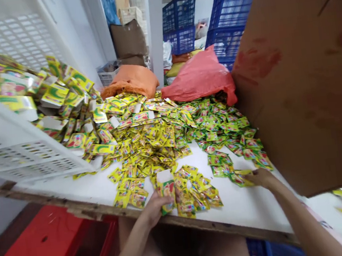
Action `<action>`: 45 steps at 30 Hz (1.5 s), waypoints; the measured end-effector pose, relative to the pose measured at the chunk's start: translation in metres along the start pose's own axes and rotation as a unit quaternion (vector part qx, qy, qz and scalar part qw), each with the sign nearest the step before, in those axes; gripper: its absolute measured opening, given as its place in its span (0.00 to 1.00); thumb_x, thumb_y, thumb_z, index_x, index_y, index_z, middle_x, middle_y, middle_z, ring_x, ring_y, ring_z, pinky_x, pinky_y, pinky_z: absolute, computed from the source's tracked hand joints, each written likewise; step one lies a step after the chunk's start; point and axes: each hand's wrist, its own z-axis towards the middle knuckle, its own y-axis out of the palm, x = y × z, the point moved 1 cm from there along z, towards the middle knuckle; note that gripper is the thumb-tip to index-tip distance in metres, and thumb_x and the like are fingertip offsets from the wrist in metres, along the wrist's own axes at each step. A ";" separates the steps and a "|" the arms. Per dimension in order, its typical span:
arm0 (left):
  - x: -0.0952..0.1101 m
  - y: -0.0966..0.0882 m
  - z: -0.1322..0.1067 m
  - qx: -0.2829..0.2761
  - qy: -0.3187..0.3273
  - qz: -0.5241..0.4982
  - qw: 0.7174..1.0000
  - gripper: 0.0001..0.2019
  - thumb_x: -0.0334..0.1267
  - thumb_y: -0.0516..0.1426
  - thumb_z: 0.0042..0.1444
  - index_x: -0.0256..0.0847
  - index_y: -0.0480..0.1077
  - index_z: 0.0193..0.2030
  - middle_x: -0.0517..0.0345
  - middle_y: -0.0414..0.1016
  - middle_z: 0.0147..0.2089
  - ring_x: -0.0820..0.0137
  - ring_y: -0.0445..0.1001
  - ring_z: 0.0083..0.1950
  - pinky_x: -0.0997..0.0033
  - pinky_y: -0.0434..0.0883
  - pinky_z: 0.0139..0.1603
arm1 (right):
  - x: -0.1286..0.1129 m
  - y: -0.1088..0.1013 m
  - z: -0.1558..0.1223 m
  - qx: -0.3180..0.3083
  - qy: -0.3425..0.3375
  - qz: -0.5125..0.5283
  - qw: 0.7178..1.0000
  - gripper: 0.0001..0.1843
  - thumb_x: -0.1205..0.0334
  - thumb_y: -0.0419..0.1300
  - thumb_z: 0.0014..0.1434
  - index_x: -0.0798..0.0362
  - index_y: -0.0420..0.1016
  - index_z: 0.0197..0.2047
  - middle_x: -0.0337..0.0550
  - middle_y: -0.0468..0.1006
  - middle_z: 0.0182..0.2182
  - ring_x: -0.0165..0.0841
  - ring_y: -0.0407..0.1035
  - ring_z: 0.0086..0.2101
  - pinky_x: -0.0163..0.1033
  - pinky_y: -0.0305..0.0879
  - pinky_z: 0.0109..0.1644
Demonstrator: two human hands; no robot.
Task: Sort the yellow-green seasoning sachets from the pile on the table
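My left hand (156, 206) is closed around a small yellow and green carton (166, 190) with its white top flap up, near the table's front edge. Yellow sachets (197, 189) lie spread just right of the carton, and a few more lie to its left. Farther right, my right hand (262, 178) pinches the end of a yellow-green sachet (241, 177) at the table surface. Green sachets (220, 163) lie beside it and run back into a larger heap. Behind my left hand is a big pile of yellow sachets (148, 143).
A tipped white crate (36, 148) spills small cartons (56, 94) on the left. An orange sack (132, 79) and a red sack (202, 76) lie at the back. A large cardboard box (303, 87) rises at right. A red stool (39, 248) stands below left.
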 end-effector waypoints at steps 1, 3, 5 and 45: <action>-0.001 0.002 0.002 -0.017 0.009 0.019 1.000 0.11 0.30 0.61 0.41 0.33 0.73 0.35 0.52 0.76 0.32 0.66 0.74 0.35 0.70 0.69 0.39 | -0.001 0.001 -0.001 -0.035 -0.002 -0.001 0.999 0.18 0.54 0.67 0.25 0.50 0.61 0.11 0.33 0.60 0.06 0.32 0.59 0.13 0.37 0.53 0.18; -0.004 0.004 0.006 -0.030 0.016 0.040 0.999 0.08 0.32 0.61 0.42 0.32 0.73 0.32 0.51 0.75 0.30 0.68 0.73 0.33 0.70 0.68 0.37 | -0.009 0.001 -0.010 -0.072 0.000 0.005 0.997 0.17 0.54 0.68 0.24 0.51 0.64 0.14 0.34 0.63 0.08 0.31 0.58 0.13 0.36 0.52 0.16; -0.008 0.007 0.012 -0.028 0.005 0.048 0.998 0.08 0.34 0.61 0.42 0.31 0.72 0.29 0.53 0.74 0.26 0.70 0.71 0.28 0.71 0.68 0.33 | -0.031 -0.001 -0.028 -0.051 -0.021 0.056 0.997 0.18 0.52 0.68 0.28 0.52 0.67 0.22 0.37 0.69 0.15 0.33 0.63 0.17 0.37 0.57 0.19; -0.026 0.009 0.024 -0.061 -0.013 0.225 0.972 0.24 0.36 0.66 0.36 0.36 0.67 0.43 0.56 0.71 0.38 0.68 0.68 0.39 0.68 0.66 0.42 | -0.189 0.085 -0.174 -0.198 -0.470 -0.141 0.849 0.05 0.59 0.55 0.57 0.51 0.65 0.33 0.42 0.70 0.31 0.38 0.62 0.36 0.42 0.54 0.39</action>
